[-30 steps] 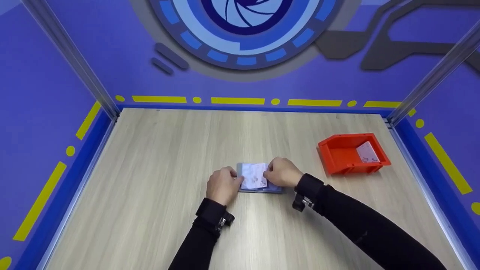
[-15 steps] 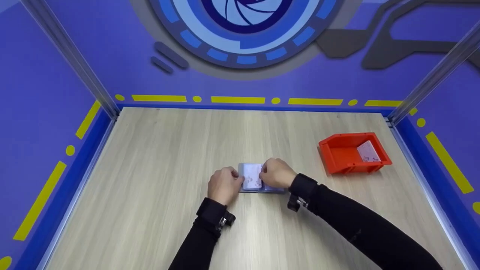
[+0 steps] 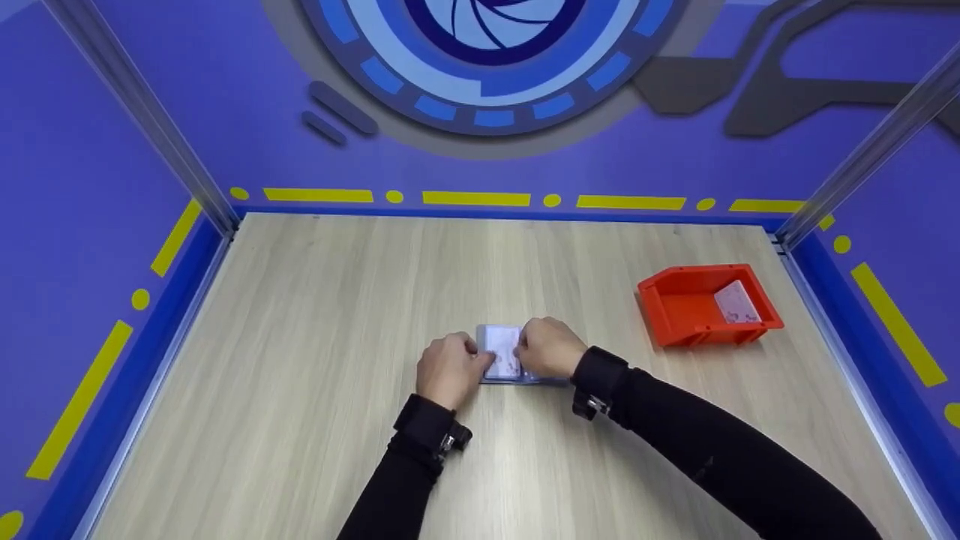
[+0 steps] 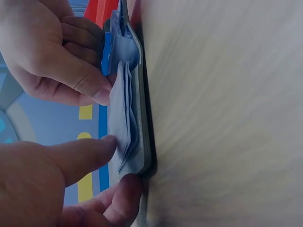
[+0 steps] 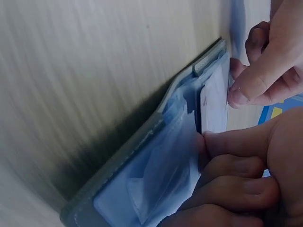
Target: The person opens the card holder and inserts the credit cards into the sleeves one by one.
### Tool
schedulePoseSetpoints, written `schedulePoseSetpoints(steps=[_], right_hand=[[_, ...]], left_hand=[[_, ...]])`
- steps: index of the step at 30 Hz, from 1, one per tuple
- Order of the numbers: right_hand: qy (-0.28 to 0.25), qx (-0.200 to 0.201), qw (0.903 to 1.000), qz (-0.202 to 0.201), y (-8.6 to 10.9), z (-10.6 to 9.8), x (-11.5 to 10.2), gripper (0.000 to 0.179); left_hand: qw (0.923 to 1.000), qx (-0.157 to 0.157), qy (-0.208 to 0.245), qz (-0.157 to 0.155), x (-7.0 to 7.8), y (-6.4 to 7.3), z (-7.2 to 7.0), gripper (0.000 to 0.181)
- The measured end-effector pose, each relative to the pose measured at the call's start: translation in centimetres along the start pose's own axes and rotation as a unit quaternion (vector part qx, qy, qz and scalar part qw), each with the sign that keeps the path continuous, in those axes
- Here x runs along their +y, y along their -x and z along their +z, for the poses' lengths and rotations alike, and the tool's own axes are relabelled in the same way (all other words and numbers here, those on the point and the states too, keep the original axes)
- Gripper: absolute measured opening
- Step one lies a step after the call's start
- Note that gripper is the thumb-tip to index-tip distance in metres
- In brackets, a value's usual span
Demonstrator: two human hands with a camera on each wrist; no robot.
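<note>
A grey-blue card holder (image 3: 481, 339) with clear plastic sleeves lies opened out on the table. On its left half is a white card (image 3: 504, 346) with faint pinkish print, apparently in or on a sleeve; how far it is in cannot be told. My left hand (image 3: 450, 371) grips the holder's left edge, thumb on top and a fingertip at the rim in the left wrist view. My right hand (image 3: 553, 349) pinches the card's right edge between thumb and forefinger. In the right wrist view, loose clear sleeves (image 5: 161, 175) stand up from the holder's other half.
An orange-red plastic bin (image 3: 686, 311) stands on the right of the wooden table (image 3: 337, 300), with another printed card (image 3: 738, 303) leaning inside it. Blue panels (image 3: 480, 169) wall the back and both sides.
The right hand has moved left with the card, which now lies straighter and further over the holder's left half. The left thumb has shifted slightly right onto the card area.
</note>
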State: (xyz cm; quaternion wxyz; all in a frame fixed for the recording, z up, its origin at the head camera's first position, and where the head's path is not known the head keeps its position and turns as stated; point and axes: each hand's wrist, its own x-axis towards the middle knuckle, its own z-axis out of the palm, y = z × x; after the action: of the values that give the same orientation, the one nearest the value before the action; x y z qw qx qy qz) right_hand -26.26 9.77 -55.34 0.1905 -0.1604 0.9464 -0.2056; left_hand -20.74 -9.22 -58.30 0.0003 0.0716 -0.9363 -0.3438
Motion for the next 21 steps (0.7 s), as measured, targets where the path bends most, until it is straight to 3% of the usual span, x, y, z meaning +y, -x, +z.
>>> schedulePoseSetpoints(steps=[6, 11, 21], right_hand=[[0.002, 0.001, 0.9999, 0.01, 0.3, -1.5, -0.1, 0.047], [-0.001, 0.037, 0.9992, 0.013, 0.7, -3.1, 0.6, 0.027], [-0.016, 0.041, 0.9977, 0.052, 0.1, -5.3, 3.5, 0.024]], left_hand=[[0.9999, 0.001, -0.013, -0.007, 0.1, 0.0, -0.4, 0.029], [0.9999, 0.007, -0.009, 0.004, 0.4, 0.1, -0.5, 0.031], [0.9999, 0.01, -0.002, -0.004, 0.5, 0.4, 0.0, 0.037]])
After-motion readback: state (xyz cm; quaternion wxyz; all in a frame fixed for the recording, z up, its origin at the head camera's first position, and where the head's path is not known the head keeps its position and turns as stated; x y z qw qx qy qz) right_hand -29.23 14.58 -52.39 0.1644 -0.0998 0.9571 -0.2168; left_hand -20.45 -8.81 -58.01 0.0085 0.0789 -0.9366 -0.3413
